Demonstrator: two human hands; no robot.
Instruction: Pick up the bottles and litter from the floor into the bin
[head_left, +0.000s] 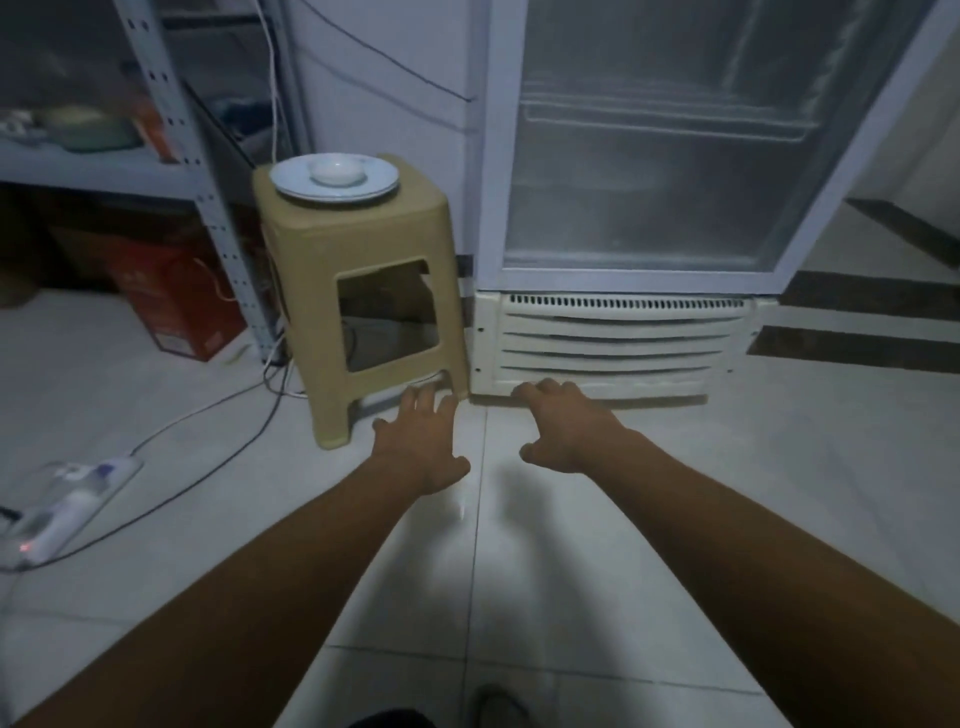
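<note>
Both arms stretched forward over floor (545, 545). Left hand (423, 441) spread wide, empty, near stool (358, 291) foot. Right hand (563, 428) loosely splayed, empty, before fridge grille (613, 343). No bottles, litter or bin visible. Advice: scan wider, check under stool, avoid cables (208, 431).
</note>
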